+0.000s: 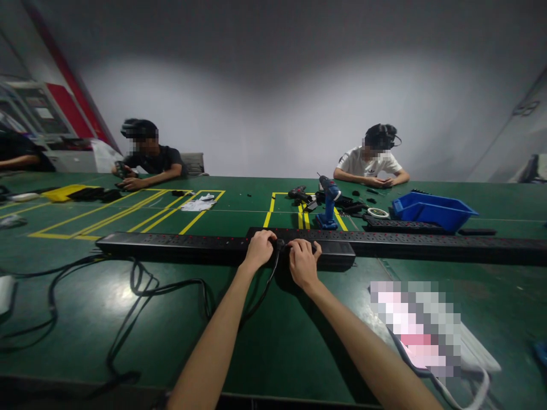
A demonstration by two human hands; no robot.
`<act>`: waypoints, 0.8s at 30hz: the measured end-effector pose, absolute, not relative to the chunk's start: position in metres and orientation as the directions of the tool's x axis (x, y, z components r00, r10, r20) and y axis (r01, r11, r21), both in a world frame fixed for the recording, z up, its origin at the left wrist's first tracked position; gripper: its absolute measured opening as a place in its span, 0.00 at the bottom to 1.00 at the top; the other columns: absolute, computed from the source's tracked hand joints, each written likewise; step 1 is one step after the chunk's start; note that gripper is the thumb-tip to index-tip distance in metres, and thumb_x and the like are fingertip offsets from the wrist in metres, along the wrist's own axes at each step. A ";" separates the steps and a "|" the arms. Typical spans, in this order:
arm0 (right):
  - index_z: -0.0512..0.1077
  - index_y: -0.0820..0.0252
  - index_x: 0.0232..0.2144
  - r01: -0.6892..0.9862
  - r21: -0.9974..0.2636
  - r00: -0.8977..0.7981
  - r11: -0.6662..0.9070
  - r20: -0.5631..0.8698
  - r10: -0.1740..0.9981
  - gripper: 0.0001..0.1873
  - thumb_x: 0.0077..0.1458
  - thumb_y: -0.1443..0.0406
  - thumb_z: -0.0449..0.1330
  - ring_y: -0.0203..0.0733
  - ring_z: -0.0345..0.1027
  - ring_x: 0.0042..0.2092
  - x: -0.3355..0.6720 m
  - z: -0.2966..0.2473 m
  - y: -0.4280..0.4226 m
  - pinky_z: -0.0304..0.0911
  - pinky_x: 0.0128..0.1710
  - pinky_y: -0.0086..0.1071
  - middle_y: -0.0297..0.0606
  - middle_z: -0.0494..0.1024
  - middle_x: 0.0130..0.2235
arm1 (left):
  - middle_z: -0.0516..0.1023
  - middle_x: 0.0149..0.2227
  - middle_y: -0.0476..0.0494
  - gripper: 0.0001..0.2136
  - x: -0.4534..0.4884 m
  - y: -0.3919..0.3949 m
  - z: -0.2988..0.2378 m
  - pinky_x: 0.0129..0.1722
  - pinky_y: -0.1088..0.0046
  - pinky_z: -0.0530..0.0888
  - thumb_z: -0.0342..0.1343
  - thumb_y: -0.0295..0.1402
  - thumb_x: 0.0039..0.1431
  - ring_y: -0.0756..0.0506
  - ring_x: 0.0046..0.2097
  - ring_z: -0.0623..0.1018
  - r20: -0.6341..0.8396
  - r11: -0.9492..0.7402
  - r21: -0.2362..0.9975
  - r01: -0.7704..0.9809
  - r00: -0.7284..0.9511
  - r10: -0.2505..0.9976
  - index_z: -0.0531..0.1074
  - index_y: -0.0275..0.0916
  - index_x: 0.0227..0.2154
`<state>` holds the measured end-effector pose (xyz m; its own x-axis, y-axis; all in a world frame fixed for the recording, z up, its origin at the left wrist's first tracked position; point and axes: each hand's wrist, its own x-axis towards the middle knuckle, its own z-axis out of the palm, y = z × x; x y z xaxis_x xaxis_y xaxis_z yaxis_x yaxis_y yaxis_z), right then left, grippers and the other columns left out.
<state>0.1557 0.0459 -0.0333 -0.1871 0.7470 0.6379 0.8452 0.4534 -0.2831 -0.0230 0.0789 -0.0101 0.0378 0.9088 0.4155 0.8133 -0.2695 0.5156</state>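
the left hand [258, 250] is curled shut around a black plug [280, 245] at the top of a long black power strip [171, 245] lying across the green table [299, 341]. the right hand [304, 263] rests just beside the plug, fingers bent over the strip; i cannot tell whether it grips. the plug's cable [265, 290] drops toward the near edge. a 2nd strip [427, 242] lies just behind. further back stand a blue drill [329, 199] and a blue bin [431, 210]; 2 other people sit at the far side.
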 end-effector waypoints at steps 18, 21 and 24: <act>0.72 0.55 0.52 0.855 -0.278 -0.170 0.437 0.647 0.743 0.18 0.67 0.65 0.47 0.48 0.58 0.59 0.156 -0.036 0.047 0.33 0.62 0.49 0.44 0.73 0.54 | 0.79 0.45 0.44 0.16 -0.011 0.058 -0.007 0.52 0.62 0.70 0.43 0.22 0.61 0.42 0.51 0.75 0.480 -0.254 0.442 0.860 0.012 0.877 0.75 0.43 0.39; 0.71 0.55 0.52 0.856 -0.273 -0.170 0.440 0.654 0.737 0.18 0.67 0.65 0.47 0.48 0.57 0.60 0.156 -0.036 0.047 0.33 0.62 0.49 0.45 0.73 0.54 | 0.80 0.45 0.45 0.16 -0.010 0.058 -0.009 0.56 0.61 0.67 0.43 0.21 0.61 0.43 0.51 0.74 0.499 -0.253 0.397 0.882 0.024 0.866 0.74 0.43 0.40; 0.71 0.55 0.52 0.852 -0.274 -0.171 0.446 0.659 0.732 0.17 0.67 0.66 0.47 0.48 0.57 0.60 0.155 -0.036 0.047 0.34 0.62 0.49 0.44 0.73 0.54 | 0.80 0.46 0.46 0.16 -0.008 0.057 -0.011 0.62 0.57 0.60 0.42 0.21 0.61 0.43 0.52 0.74 0.521 -0.238 0.368 0.899 0.013 0.853 0.74 0.43 0.40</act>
